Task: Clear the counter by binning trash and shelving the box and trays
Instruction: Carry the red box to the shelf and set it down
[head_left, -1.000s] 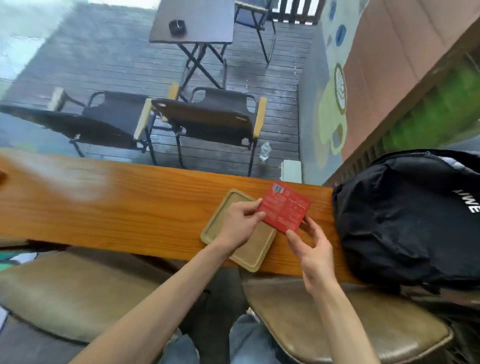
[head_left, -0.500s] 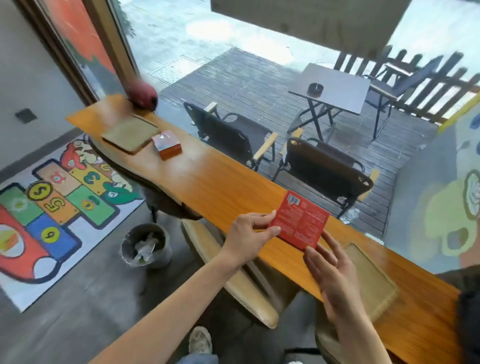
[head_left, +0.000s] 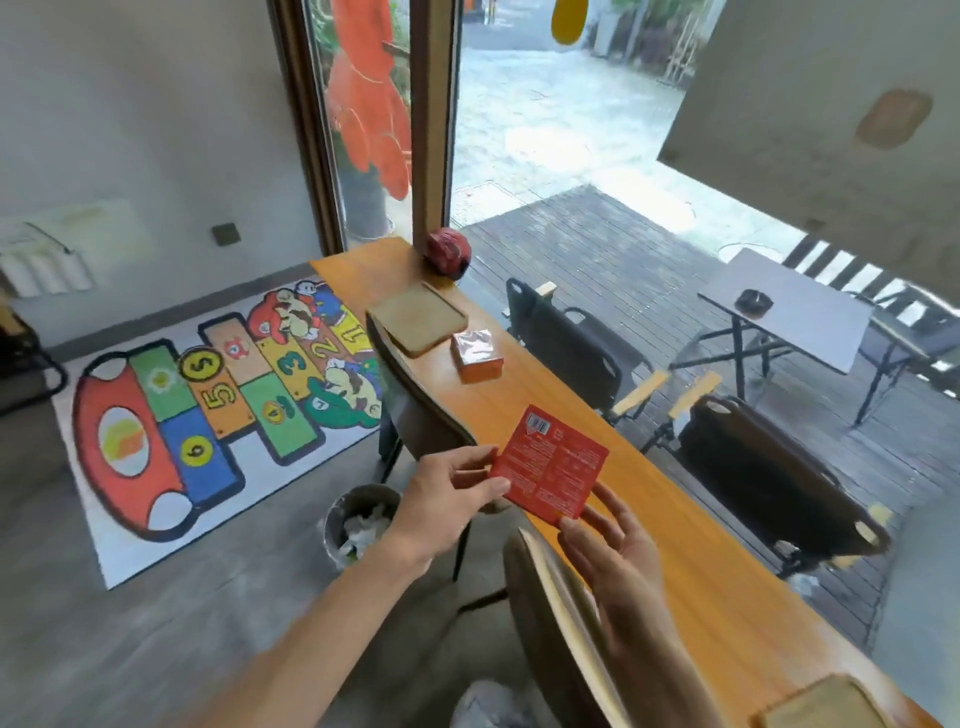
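1. The flat red square packet (head_left: 549, 461) with white print and a barcode sits in the air between your two hands, tilted like a diamond above the near edge of the long orange wooden counter (head_left: 691, 551).
2. Your left hand (head_left: 445, 491) pinches the packet's left corner between thumb and fingertips.
3. Your right hand (head_left: 615, 553) is under the packet's near corner with its fingers mostly straight and spread; the fingertips reach the packet's edge, but you cannot tell whether they actually grip it.
4. Below and left of your left hand, on the grey floor, stands a round grey bin (head_left: 358, 522) with crumpled white paper inside.
5. Farther along the counter lies a small orange box (head_left: 477, 355) with a shiny top, and just beyond it a flat tan square tray (head_left: 417, 319).
6. Another tan tray (head_left: 826, 706) shows at the near right corner of the counter.
7. A red round object (head_left: 449, 251) sits at the counter's far end.
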